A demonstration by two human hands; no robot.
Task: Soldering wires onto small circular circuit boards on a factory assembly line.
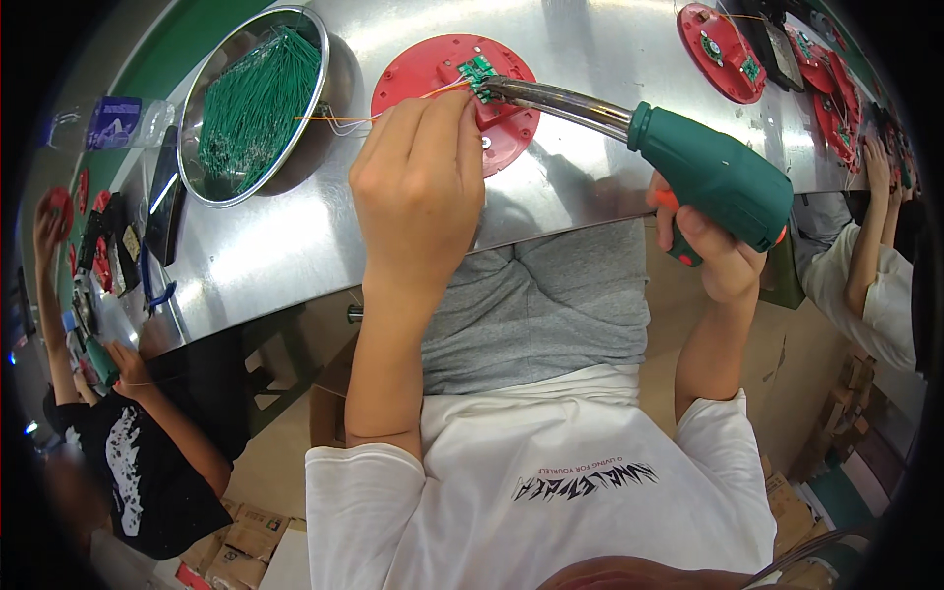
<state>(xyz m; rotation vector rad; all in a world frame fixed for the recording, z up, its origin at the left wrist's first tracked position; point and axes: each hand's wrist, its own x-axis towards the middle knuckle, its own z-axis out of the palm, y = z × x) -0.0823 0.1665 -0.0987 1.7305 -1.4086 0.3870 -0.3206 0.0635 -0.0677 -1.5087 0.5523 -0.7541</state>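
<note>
Fingers of the right hand curl around a bent-nosed, smooth green soldering gun. The left hand, fingertips together, pinches thin wires at a green circuit board on a round red disc. Leftward, a shiny metal bowl cradles stringy green strands.

At the upper left of the frame, a transparent bottle with a purple label appears beyond the metal tabletop. Below it, a co-worker in a black shirt sits near a second green tool. Brown cardboard boxes are at the lower left. At the upper right, a separate red disc lies beside a long dark object; at the right edge, another co-worker wears white.
</note>
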